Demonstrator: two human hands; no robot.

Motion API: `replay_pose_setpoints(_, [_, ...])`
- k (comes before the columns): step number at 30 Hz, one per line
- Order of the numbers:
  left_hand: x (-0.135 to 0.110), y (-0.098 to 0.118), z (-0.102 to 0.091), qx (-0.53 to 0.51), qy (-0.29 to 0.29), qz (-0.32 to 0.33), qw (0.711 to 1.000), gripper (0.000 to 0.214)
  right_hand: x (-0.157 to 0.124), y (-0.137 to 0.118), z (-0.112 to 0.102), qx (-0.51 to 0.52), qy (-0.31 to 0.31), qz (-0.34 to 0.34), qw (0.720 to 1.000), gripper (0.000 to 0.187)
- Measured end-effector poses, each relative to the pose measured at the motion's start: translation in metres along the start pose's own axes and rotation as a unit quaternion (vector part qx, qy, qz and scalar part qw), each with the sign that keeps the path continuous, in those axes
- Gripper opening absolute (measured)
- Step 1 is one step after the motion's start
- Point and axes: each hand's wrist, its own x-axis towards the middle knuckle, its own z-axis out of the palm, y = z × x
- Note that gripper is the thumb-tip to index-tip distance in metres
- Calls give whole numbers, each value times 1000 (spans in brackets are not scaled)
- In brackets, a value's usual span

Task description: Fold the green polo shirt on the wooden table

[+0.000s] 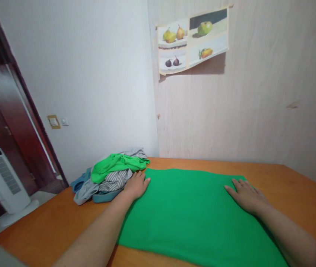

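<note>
Left hand [138, 185] and right hand [247, 195] open, flat on cloth [197, 215]
They rest at its ten and two o'clock; cloth spread on the table [71, 218], five o'clock in view. Likely smoothing; next move probably calls for gripping an edge.

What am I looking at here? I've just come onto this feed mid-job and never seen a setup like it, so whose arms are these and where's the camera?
There is no machine: the arms belong to a person working bare-handed. This one picture comes from a camera on that person's head, looking forward and down. On the orange-brown table a green cloth lies spread out flat. The left hand rests by its far left corner, the right hand on its far right side. Both are open, and neither grips anything. Just beyond the left hand is a heap of crumpled fabric, with bright green, striped, grey and blue pieces. A sheet of fruit pictures hangs on the wall behind.
</note>
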Motion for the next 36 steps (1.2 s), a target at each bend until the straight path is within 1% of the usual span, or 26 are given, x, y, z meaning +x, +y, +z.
replay_pose_setpoints(3, [-24, 18, -2, -15, 7, 14, 1000, 66, 4, 4, 4, -4, 0, 0, 1000, 90])
replay_pose_setpoints(5, [-41, 31, 0, -41, 1, 31, 999, 71, 5, 6, 5, -3, 2, -2, 1000, 90])
replay_pose_setpoints(7, [-57, 38, 2, -57, -25, 52, 997, 77, 6, 7, 5, -2, 5, -6, 1000, 90])
replay_pose_setpoints(9, [-66, 41, 3, -62, -46, 64, 995, 83, 5, 8, 4, -3, 6, -9, 1000, 90])
replay_pose_setpoints(12, [-70, 40, 3, -60, -53, 66, 995, 87, 5, 9, 2, -6, 0, -11, 1000, 90])
replay_pose_setpoints(18, [-66, 40, 4, -54, -55, 58, 995, 88, 0, 9, -1, -8, 1, -22, 1000, 91])
replay_pose_setpoints(22, [-66, 42, 3, -60, -50, 58, 995, 86, -6, 0, -12, -28, -3, -5, 1000, 86])
replay_pose_setpoints(24, [-68, 45, -1, -62, -37, 66, 995, 85, -12, -14, -21, -43, 5, 4, 999, 83])
replay_pose_setpoints(26, [-71, 50, -6, -70, -16, 90, 993, 81, -23, -37, -30, -50, 12, -3, 999, 81])
replay_pose_setpoints(28, [-75, 56, -11, -85, -2, 137, 987, 78, -43, -70, -39, -35, 2, -38, 999, 83])
replay_pose_setpoints(31, [-79, 62, -11, -101, -21, 204, 973, 74, -85, -125, -48, 7, -32, -129, 991, 86])
replay_pose_setpoints(33, [-79, 62, -6, -101, -45, 216, 970, 75, -113, -154, -53, 40, -53, -192, 979, 85])
replay_pose_setpoints(34, [-77, 61, -3, -100, -52, 211, 971, 76, -124, -164, -56, 52, -65, -213, 973, 85])
replay_pose_setpoints(36, [-73, 59, 4, -95, -52, 200, 974, 78, -139, -173, -60, 65, -89, -226, 968, 85])
